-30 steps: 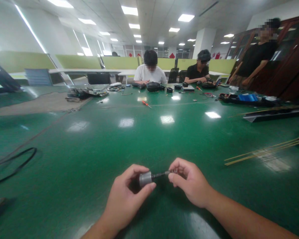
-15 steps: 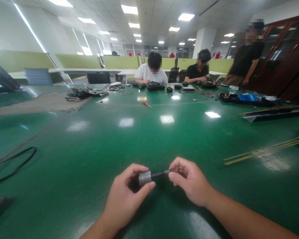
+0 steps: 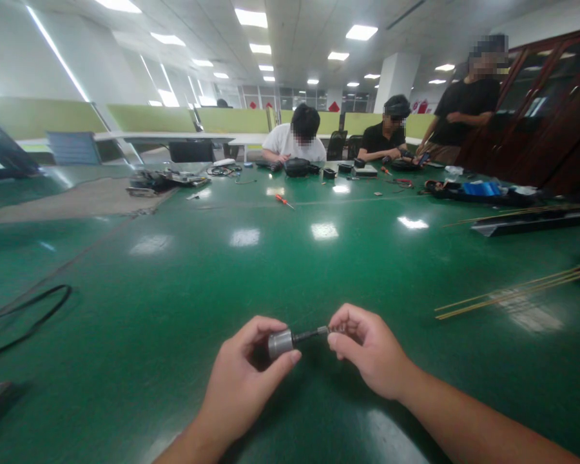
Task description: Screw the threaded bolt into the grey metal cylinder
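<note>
My left hand [image 3: 239, 386] is closed around a small grey metal cylinder [image 3: 280, 342], pinching it between thumb and fingers just above the green table [image 3: 183, 283]. A thin dark shaft [image 3: 310, 334] sticks out of the cylinder toward the right. My right hand [image 3: 370, 353] pinches the far end of that shaft with thumb and forefinger. What sits at the shaft's tip is hidden by my fingers.
Thin brass rods [image 3: 512, 293] lie at the right. A black cable [image 3: 26, 319] loops at the left. A red screwdriver [image 3: 283, 202] lies mid-table. Two seated people [image 3: 294, 138] work at the far end amid tools, and a third person [image 3: 459, 109] stands at the right.
My hands and the cylinder have barely shifted. The standing person at the far right has moved left and raised an arm.
</note>
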The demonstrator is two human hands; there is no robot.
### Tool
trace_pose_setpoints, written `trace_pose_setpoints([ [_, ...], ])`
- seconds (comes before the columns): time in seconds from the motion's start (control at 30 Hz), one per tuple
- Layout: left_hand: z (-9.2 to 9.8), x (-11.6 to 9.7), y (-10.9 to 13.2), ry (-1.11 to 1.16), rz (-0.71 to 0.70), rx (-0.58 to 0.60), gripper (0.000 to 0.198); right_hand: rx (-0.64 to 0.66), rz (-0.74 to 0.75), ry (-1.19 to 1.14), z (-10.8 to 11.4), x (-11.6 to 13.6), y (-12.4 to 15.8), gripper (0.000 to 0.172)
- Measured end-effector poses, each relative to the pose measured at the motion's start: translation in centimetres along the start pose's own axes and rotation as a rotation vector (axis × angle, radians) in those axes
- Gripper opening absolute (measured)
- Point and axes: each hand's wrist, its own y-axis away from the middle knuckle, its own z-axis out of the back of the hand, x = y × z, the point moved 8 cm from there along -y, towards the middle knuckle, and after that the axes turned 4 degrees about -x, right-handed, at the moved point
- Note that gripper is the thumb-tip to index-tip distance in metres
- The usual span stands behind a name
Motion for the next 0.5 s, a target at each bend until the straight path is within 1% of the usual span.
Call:
trace_pose_setpoints([
  [0.13, 0.0, 0.1, -0.1, 0.043, 0.037, -0.005, 0.025, 0.003, -0.002, -0.002, -0.1, 0.0, 0.0, 0.012],
  [0.27, 0.2, 0.4, -0.2, 0.152, 0.076, -0.053, 0.028, 0.010, -0.006, -0.043, -0.1, 0.2, 0.0, 0.016],
  [0.3, 0.3, 0.5, -0.3, 0.183, 0.080, -0.069, 0.029, 0.017, -0.005, -0.057, -0.1, 0.3, 0.0, 0.019],
  [0.37, 0.5, 0.7, -0.4, 0.223, 0.081, -0.091, 0.033, 0.035, -0.001, -0.073, -0.3, 0.3, 0.0, 0.032],
  [0.43, 0.7, 0.8, -0.7, 0.222, 0.078, -0.107, 0.037, 0.046, 0.004, -0.078, -0.3, 0.1, -0.1, 0.047],
  [0.5, 1.1, 0.8, -0.9, 0.195, 0.073, -0.130, 0.040, 0.041, 0.011, -0.087, -0.3, -0.1, -0.2, 0.056],
])
